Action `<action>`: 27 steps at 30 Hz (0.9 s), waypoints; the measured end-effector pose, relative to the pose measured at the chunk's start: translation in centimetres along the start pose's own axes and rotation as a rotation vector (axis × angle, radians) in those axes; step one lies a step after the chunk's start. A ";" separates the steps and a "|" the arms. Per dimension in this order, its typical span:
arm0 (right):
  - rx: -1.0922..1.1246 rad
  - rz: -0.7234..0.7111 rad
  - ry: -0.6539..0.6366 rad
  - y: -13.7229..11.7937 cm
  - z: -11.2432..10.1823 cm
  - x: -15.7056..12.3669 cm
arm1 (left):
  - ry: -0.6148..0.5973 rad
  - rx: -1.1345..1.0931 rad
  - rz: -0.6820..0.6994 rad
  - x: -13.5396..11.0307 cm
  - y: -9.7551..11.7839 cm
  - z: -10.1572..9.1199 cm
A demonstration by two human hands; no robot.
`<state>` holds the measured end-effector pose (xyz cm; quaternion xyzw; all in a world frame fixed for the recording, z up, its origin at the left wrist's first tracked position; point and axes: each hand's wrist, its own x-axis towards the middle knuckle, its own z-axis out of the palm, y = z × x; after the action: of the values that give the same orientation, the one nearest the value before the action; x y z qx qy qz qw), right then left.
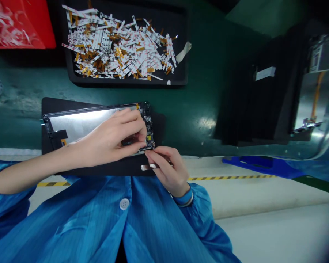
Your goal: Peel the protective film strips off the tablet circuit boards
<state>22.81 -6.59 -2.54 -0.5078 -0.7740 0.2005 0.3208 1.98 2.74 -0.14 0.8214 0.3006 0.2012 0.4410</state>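
Observation:
An opened tablet [79, 125] lies face down on a black mat [104, 169], its silver inner plate and the circuit board [148, 126] at its right end showing. My left hand [116, 137] reaches across the tablet, thumb and fingers curled together at the board's lower edge; anything pinched there is hidden. At the tablet's lower right corner, the thumb and index finger of my right hand [170, 170] press together. Tucked in that same hand are slim metal tweezers [145, 167], one end sticking out to the left.
Behind the tablet stands a black tray [184, 78] heaped with white and orange flex strips [120, 47]. A red bin [50, 40] sits at the far left. To the right are dark sheets [244, 109] and another opened device [304, 98]; a blue plastic piece [249, 165] juts below the table edge.

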 end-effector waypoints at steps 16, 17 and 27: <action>0.069 -0.088 -0.099 1.1 -0.6 1.4 | 0.001 0.027 0.013 0.0 -0.2 0.0; 0.055 -0.089 -0.081 1.0 -0.4 1.3 | 0.002 0.029 0.014 0.0 -0.2 0.0; 0.117 -0.010 -0.070 0.7 -0.5 1.5 | -0.004 0.040 0.022 0.1 -0.3 0.2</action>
<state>23.17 -4.98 -2.22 -0.4769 -0.7742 0.2617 0.3236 2.11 2.83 -0.54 0.8337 0.2945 0.1982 0.4229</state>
